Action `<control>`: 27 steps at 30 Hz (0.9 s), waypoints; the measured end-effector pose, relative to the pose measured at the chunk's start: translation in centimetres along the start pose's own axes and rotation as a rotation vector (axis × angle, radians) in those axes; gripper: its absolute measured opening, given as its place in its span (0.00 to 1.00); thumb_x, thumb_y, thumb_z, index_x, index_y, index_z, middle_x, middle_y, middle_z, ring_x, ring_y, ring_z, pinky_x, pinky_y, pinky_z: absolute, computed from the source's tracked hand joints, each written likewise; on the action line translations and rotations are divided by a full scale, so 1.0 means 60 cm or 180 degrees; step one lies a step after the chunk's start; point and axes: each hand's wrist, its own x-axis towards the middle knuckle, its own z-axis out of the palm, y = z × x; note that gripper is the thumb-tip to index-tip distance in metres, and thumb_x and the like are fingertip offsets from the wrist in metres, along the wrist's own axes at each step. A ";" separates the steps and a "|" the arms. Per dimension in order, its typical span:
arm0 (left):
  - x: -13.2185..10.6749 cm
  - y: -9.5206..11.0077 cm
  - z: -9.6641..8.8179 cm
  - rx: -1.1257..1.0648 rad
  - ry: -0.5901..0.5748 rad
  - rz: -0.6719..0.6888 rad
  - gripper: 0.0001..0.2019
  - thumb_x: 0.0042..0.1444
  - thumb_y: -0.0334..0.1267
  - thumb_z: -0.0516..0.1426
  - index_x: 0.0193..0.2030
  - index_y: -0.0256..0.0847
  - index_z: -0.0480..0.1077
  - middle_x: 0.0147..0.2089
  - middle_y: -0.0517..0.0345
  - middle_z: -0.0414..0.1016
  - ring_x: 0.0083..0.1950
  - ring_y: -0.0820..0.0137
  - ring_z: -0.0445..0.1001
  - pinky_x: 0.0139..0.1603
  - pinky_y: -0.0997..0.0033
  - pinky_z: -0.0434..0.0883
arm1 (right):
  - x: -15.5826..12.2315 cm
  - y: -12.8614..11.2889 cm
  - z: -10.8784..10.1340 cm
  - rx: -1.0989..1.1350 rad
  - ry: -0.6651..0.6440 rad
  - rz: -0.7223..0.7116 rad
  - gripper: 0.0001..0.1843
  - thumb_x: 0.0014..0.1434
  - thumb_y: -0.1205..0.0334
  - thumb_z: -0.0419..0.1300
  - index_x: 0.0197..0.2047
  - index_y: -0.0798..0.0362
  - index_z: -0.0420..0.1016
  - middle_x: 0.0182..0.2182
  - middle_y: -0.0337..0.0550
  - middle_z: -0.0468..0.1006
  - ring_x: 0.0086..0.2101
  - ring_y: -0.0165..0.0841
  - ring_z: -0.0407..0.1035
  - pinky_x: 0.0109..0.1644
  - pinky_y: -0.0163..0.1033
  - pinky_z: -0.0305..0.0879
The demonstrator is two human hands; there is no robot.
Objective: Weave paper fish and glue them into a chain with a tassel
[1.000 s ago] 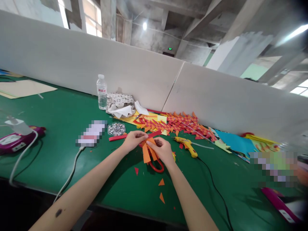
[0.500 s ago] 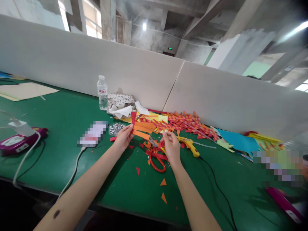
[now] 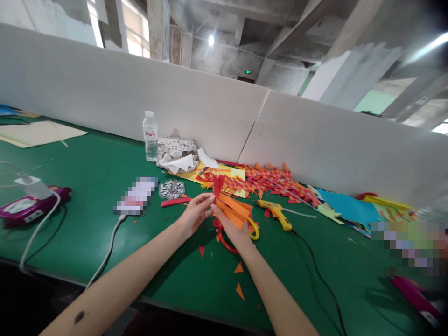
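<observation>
Both my hands meet over the green table (image 3: 87, 158), holding a bundle of orange and red paper strips (image 3: 231, 207). My left hand (image 3: 196, 214) pinches the bundle at its near end, where a red strip sticks upward. My right hand (image 3: 233, 231) is closed under the strips, which fan out to the right. Red-handled scissors (image 3: 224, 240) lie on the table just beneath my right hand. A yellow glue gun (image 3: 275, 212) rests to the right of the strips.
Woven red-orange paper pieces (image 3: 276, 179) pile against the white partition (image 3: 210, 116). A water bottle (image 3: 150, 136), a cloth (image 3: 175, 151), a dish of googly eyes (image 3: 171, 189), a loose red strip (image 3: 175, 201), paper offcuts (image 3: 240, 280) and cables (image 3: 315, 275) lie around. A purple device (image 3: 24, 207) sits at left.
My right hand had moved toward the glue gun half a second ago; it has come back under the strips, joining my left hand. The bundle has turned so it fans rightward.
</observation>
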 end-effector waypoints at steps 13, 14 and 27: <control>-0.001 -0.003 -0.001 0.0131 0.0137 0.0094 0.13 0.40 0.37 0.66 0.31 0.40 0.69 0.30 0.64 0.73 0.31 0.78 0.72 0.34 0.78 0.70 | 0.007 0.015 -0.008 0.0288 0.0495 0.0278 0.19 0.50 0.49 0.61 0.40 0.53 0.77 0.40 0.48 0.79 0.43 0.41 0.72 0.50 0.46 0.66; -0.002 -0.002 -0.001 0.0135 0.0134 0.0155 0.13 0.40 0.37 0.66 0.30 0.41 0.67 0.32 0.64 0.73 0.33 0.78 0.72 0.35 0.78 0.70 | 0.008 0.017 -0.008 0.0338 0.0496 0.0280 0.18 0.50 0.49 0.61 0.39 0.53 0.77 0.40 0.48 0.79 0.43 0.41 0.72 0.50 0.45 0.66; 0.002 -0.005 -0.013 0.0894 -0.0316 0.0111 0.16 0.40 0.36 0.66 0.39 0.37 0.76 0.31 0.56 0.76 0.29 0.76 0.70 0.32 0.77 0.67 | 0.019 0.040 -0.008 0.0790 0.0455 0.0539 0.21 0.45 0.53 0.64 0.43 0.53 0.74 0.44 0.48 0.78 0.43 0.40 0.72 0.45 0.43 0.69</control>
